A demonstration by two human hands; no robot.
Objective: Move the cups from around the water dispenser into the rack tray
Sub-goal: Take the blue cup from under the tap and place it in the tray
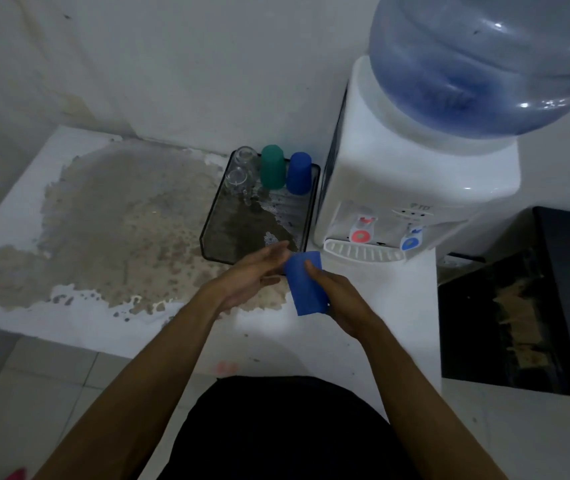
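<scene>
Right hand (340, 299) is gripping a blue plastic cup (306, 282) above the white tabletop (363, 289); left hand (254, 275), fingers extended, is touching its side near the black mesh rack tray (207, 230).

A white counter (20, 306) fills the left and middle, its coating worn away in a broad brownish patch (120, 230) that runs from near the back edge toward the front edge (the bare area is rough and speckled). A white wall (172, 64) rises behind the back edge. Past the counter's right edge stands a black piece of furniture (518, 306). Pale floor tiles (34, 393) show below the front edge.
</scene>
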